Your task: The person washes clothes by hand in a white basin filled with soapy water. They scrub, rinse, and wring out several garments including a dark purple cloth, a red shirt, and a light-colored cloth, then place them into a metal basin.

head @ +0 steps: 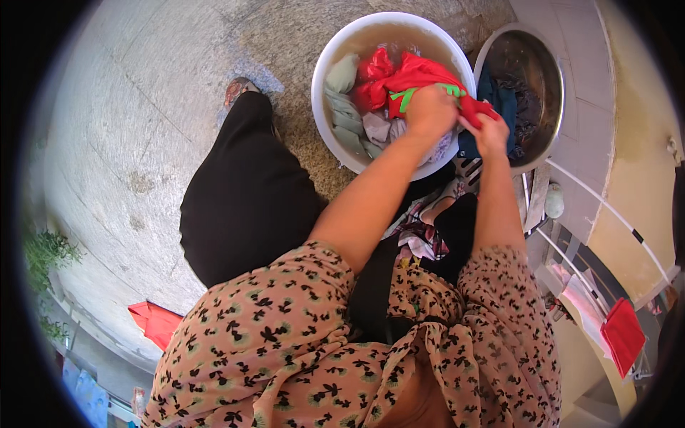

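Observation:
A red garment with bright green trim (415, 72) is stretched between my two hands. My left hand (432, 111) is closed in a fist around it near the green trim. My right hand (491, 129) pinches its end by the right rim of a white plastic tub (319, 88). The rest of the red cloth trails into cloudy water (396, 36) in the tub. A pale green cloth (342, 109) lies along the tub's left wall. Below the red garment is a light lilac-grey cloth (377, 127), partly hidden by my left arm.
A metal basin (556, 101) with dark wet clothes (522, 107) adjoins the tub at right; a dark teal cloth (495, 96) hangs over its rim. White rack poles (594, 198) and a red cloth (623, 337) are at far right. Another red cloth (155, 322) lies behind me, left.

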Motion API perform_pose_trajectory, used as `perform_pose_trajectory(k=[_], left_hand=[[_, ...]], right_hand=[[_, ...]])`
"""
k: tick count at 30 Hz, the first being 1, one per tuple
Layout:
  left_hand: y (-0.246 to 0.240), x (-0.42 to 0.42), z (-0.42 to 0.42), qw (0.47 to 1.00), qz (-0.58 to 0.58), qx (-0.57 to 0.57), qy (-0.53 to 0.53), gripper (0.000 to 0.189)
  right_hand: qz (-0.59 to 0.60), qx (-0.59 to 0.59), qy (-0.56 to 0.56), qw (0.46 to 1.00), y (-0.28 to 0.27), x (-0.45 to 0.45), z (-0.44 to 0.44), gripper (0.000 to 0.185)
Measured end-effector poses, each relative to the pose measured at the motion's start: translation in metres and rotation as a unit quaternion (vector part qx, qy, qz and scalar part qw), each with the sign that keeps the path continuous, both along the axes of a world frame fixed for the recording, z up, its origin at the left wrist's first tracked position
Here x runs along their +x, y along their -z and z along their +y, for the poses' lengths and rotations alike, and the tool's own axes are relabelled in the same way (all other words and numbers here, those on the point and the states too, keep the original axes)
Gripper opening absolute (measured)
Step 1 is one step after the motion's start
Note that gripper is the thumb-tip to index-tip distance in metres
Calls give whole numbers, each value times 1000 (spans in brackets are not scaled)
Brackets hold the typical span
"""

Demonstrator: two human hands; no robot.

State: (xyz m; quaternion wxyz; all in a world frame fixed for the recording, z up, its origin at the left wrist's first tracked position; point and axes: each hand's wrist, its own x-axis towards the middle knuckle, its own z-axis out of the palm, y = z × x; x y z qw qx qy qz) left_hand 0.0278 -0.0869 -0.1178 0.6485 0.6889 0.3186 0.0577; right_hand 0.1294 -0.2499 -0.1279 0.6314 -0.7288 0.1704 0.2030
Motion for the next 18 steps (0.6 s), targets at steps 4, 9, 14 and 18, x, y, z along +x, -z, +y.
perform_pose_trajectory(k=[4,9,14,18], left_hand=[[97,-37,-11,987,141,-15,-72,21],[136,-45,-4,969,186,-94,-130,25],[82,-35,21,926,193,-299,-124,43],[69,-26,34,836,152,-486,-205,50]], right_hand=[[18,-415,-214,884,71,-24,65,60],[-20,-592,-400,699,125,-38,92,47],[46,-533,-342,773,87,8,77,38],[91,-166,-3,982,36,40,34,29]])
